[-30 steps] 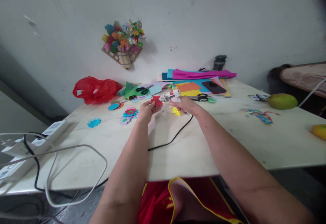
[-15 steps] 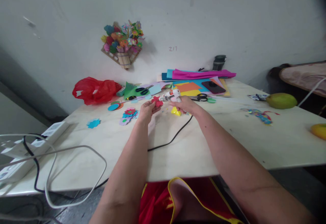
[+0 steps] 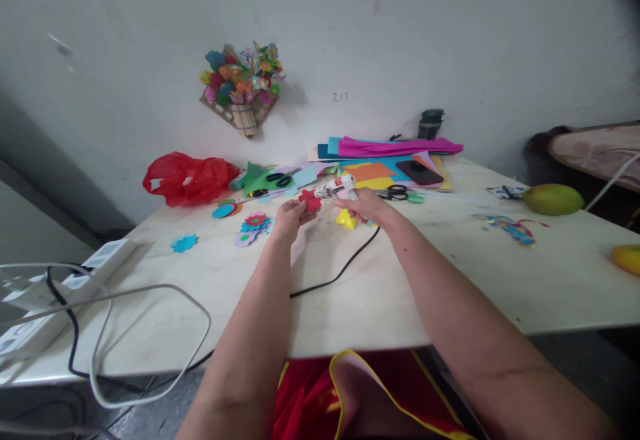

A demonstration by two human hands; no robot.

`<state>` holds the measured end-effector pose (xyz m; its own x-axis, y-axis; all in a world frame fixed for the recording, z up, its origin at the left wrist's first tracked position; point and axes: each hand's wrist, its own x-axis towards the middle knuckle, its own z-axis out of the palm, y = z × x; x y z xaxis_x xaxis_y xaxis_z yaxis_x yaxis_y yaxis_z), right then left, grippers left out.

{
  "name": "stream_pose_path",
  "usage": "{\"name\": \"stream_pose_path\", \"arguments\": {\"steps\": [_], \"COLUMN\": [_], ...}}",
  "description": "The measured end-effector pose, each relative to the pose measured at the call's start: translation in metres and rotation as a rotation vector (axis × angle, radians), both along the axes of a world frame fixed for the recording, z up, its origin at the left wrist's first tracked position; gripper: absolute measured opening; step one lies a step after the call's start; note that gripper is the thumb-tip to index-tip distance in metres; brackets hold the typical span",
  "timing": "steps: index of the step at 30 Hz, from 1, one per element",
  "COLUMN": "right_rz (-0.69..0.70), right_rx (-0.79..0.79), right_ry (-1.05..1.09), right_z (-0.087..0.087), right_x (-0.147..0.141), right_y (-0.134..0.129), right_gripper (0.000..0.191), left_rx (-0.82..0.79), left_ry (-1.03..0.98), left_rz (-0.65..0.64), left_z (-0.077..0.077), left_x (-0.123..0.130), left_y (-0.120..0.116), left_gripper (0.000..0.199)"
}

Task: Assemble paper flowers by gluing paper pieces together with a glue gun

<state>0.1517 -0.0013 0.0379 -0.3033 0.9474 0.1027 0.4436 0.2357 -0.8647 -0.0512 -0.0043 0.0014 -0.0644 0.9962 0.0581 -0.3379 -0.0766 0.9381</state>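
Note:
Between the fingers of my left hand point(image 3: 292, 219) is a red paper flower point(image 3: 311, 201), held up over the table. My right hand point(image 3: 366, 207) is wrapped round a white hot glue gun point(image 3: 342, 185), whose nozzle end points left at the flower. Whether the nozzle touches the flower I cannot tell. From the glue gun a black cord point(image 3: 345, 270) runs down across the table. Just below my right hand lies a small yellow thing point(image 3: 346, 219). Layered flower cutouts point(image 3: 255, 223) rest to the left of my left hand, with a blue scalloped cutout point(image 3: 185, 243) farther left.
A white power strip point(image 3: 107, 253) and looping cables lie at the left edge. Behind my hands are a red plastic bag point(image 3: 187, 179), scissors point(image 3: 283, 177), coloured sheets point(image 3: 373, 173), more scissors point(image 3: 397, 192) and a phone point(image 3: 420, 172). A green mango-like fruit point(image 3: 553, 199) sits at right.
The red flower, held in my left hand, has turned slightly and shows more of its face toward me. Both hands stay in nearly the same place.

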Motion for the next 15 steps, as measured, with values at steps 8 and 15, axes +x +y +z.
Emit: {"name": "stream_pose_path", "arguments": {"steps": [8,15], "right_rz": [0.038,-0.023], "right_rx": [-0.018,-0.016], "right_ry": [0.017,0.1], "right_z": [-0.0004,0.0021], "right_x": [-0.0007,0.0022], "right_y": [-0.0006,-0.0019], "right_gripper": [0.041,0.042], "left_rx": [-0.001,0.004], "left_ry": [0.005,-0.016], "left_rz": [-0.008,-0.005], "left_z": [-0.0004,0.0002], "left_x": [-0.0013,-0.003], "left_y": [0.0013,0.0027], "left_gripper": [0.021,0.011]}}
